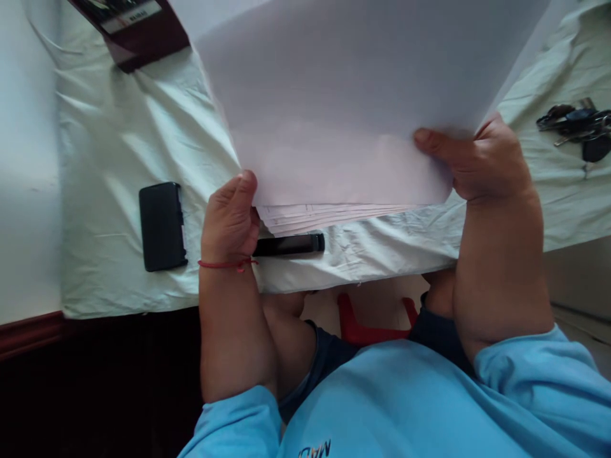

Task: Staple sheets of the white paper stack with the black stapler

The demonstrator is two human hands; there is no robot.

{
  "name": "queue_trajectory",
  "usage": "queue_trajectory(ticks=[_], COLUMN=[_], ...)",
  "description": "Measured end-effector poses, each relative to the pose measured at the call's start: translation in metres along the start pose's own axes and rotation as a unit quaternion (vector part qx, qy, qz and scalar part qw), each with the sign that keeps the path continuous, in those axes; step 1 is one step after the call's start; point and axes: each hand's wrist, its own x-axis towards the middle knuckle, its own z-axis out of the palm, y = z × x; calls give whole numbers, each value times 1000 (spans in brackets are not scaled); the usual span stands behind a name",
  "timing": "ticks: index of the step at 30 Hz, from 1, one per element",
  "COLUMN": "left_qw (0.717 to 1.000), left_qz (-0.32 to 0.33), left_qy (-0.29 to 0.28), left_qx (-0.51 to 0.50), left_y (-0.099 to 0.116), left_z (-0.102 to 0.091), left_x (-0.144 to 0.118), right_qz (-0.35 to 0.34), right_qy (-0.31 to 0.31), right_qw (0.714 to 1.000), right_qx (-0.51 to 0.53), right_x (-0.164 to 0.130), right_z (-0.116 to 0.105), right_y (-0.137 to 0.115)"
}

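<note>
A stack of white paper sheets [334, 121] is held up in front of me, over the cloth-covered table. My left hand [231, 216] grips its lower left corner, thumb on top. At the lower right edge, my right hand [487, 159] is closed on the same stack, its thumb pressed flat on the top sheet. Several lower sheets fan out along the near edge, with faint printing on them. The top sheet's visible side looks blank. Fingers of both hands are partly hidden beneath the paper. Just under the stack's near edge lies a long black object [291, 245], partly covered.
Left of my left hand lies a black smartphone [161, 226]. A dark maroon box [143, 32] stands at the back left. A bunch of keys [580, 127] rests at the far right. The pale green tablecloth [109, 191] is wrinkled. A red stool [363, 324] shows below the table edge.
</note>
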Motion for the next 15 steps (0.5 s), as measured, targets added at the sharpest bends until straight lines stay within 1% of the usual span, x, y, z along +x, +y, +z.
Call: queue_trajectory(ticks=[2,4,6,8,12,15], left_qw=[999,997,993,989,985,982], left_qz=[33,70,111,140,167,186], left_qy=[23,33,28,19,30,11], left_qx=[14,31,38,38,13,-19], left_y=[2,5,8,11,18,19], left_z=[0,0,1,1,2,3], left_x=[-1,-1,-1,-1,-2,-3], right_qz=[-14,-36,-54,-62,-83,-96], right_qy=[-9,-14,-9,5,18,12], right_qw=[1000,999,998,998,996,995], right_qx=[-12,-6,14,26,5,6], right_x=[-1,0,0,0,-3,-8], right_z=[0,0,2,3,6,5], right_y=[1,1,1,0,-4,-9])
